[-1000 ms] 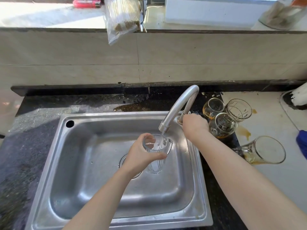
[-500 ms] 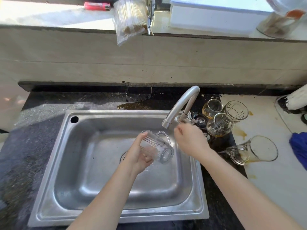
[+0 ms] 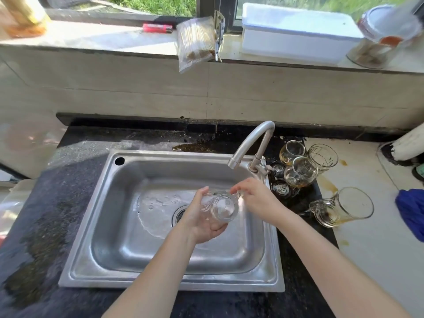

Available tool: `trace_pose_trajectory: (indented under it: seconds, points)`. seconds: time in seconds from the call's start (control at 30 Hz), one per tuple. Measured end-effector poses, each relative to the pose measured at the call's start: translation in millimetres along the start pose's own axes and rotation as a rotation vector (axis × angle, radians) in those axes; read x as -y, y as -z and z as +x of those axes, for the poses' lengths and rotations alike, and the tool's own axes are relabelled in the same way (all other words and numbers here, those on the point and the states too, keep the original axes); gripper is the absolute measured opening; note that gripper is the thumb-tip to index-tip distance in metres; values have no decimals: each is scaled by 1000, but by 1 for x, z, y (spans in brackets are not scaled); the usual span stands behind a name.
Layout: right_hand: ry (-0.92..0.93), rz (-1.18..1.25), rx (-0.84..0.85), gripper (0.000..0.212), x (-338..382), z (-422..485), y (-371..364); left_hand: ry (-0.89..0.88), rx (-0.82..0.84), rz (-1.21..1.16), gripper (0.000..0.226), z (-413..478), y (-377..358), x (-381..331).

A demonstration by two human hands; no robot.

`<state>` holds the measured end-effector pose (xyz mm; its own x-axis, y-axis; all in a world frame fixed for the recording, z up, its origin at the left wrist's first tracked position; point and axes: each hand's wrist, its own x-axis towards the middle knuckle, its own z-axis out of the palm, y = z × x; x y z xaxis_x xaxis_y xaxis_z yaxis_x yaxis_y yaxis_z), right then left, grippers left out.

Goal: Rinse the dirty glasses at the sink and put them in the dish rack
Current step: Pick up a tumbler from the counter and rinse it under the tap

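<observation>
Holding glass (image 3: 221, 207) mid-basin, off sink (image 3: 160, 281) walls.

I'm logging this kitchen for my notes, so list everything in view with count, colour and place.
sink: one, steel, in dark counter
faucet: one, silver, behind sink's right side
clear glass: one, transparent, tilted over sink
stained glasses: three, amber-tinged, right of faucet
tipped glass: one, amber dregs, right counter
lighter: one, red, windowsill
bag: one, clear, windowsill edge
box: one, white, windowsill
jar: one, blurred, windowsill's right end
cloth: one, blue, right edge
left hand: one, cupped round clear glass
right hand: one, fingertips at that glass
</observation>
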<state>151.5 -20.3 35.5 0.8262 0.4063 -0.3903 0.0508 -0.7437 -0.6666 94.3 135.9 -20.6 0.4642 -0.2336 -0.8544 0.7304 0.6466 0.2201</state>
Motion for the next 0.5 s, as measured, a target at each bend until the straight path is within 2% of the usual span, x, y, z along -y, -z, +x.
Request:
trace_pose_trajectory:
  seconds: [0.07,0.13,0.17,0.3,0.4,0.5]
  points:
    - [162,-144,25,26,0,-8,2,5,18,55,63,-6,4,0]
    - [244,-237,40,12,3,-15,4,0,12,141,57,-11,9,2]
    - [242,-241,49,8,6,-19,6,-7,0,205,54,-12,10,2]
    - [156,-205,125,24,9,-35,6,-5,-103,517,60,-23,15,1]
    - [81,-46,152,27,10,-52,-1,-52,-173,803,66,-35,17,-1]
    - [41,39,63,27,16,-76,-12,-173,-227,899,54,-44,17,4]
